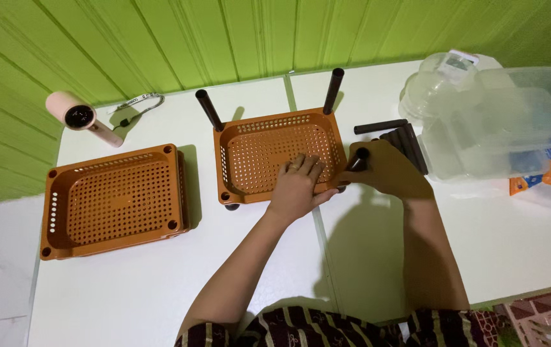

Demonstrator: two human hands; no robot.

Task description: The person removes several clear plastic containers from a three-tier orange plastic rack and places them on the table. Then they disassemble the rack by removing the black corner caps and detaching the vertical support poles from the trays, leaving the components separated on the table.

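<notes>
Two orange trays on the desk (134,283): left hand (298,186) lies flat, fingers spread, on the near tray (279,154). Right hand (385,170), grip closed round a black post (358,159), at that tray's front right corner; two posts stand upright behind, spares (394,135) alongside.

Two trays side by side on a table, loose parts to the right

One perforated tray (113,201) sits left of centre; a second tray (269,154) at centre has two posts (209,109) standing in its upper corners. Loose tubes (396,136) lie right of it, clear containers (494,119) upper right, a hair dryer (77,115) upper left.
</notes>
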